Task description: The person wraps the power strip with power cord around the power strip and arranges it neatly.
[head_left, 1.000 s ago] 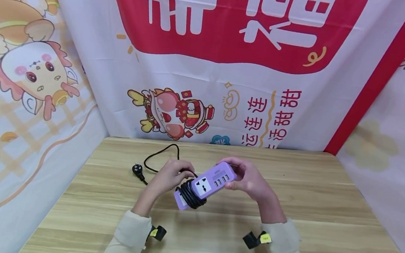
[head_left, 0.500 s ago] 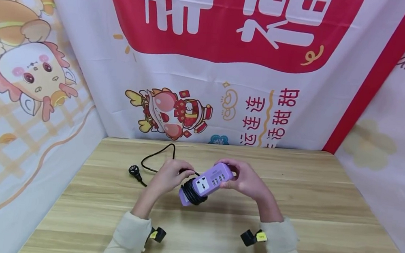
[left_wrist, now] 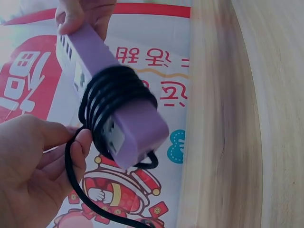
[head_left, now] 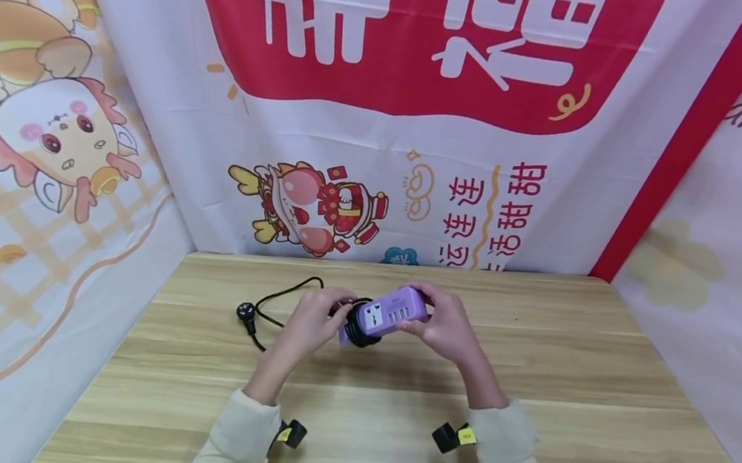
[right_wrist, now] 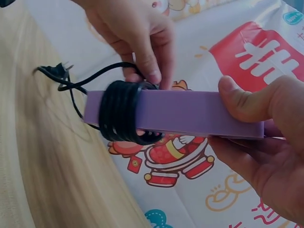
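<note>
Head view: the left hand [head_left: 317, 321] has just drawn in beside the black coils [head_left: 358, 329] wound round the purple strip [head_left: 402, 305], held up between it and the right hand [head_left: 445, 324]; the strip has swung nearer level since half a second ago. For the work on the cord, this seems to leave little slack between left fingers and coils. Left of those fingers, the plug [head_left: 246, 313] lies on the table [head_left: 386, 427]. Left wrist view: thumb and forefinger pinch the cord [left_wrist: 86, 200], which trails below them. Right wrist view: the thumb sits atop the strip's near end, fingers curled beneath, gripping it; the coils lie toward the end away from them.
</note>
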{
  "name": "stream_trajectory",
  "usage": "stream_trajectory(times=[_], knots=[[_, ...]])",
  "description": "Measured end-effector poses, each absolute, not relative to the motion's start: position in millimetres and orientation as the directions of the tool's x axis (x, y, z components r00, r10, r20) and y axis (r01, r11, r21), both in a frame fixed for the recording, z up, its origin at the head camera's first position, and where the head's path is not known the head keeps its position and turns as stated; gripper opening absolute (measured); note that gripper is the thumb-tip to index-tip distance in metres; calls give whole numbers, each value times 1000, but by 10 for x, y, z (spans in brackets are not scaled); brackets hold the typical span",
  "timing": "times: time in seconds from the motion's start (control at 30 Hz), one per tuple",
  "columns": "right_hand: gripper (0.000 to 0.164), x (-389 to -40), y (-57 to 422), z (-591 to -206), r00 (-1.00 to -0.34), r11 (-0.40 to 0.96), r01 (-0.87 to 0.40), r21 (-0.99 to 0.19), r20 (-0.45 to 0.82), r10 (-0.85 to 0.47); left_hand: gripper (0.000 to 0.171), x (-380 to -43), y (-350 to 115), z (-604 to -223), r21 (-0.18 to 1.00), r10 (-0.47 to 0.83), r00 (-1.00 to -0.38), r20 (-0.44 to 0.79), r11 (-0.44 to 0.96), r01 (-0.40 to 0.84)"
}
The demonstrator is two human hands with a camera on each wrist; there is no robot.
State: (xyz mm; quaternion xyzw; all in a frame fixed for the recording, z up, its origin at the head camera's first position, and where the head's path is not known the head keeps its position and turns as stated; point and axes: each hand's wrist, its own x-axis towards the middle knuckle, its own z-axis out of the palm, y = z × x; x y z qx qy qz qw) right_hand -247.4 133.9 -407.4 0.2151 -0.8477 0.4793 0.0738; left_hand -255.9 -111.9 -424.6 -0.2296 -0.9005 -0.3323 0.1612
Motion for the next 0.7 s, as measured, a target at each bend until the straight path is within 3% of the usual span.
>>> stream_trajectory(times=[0.37, 0.7], knots=[[61, -2484, 1213, -4110, -903, 504, -423, -753, 399, -161, 20, -2523, -981, -4298, 457, 232, -780, 582, 699, 549], [62, -2491, 1215, -4113, -860, 497, -455, -739, 509, -32, 21, -2488, -952, -4272, 519, 197, -816, 543, 685, 511]])
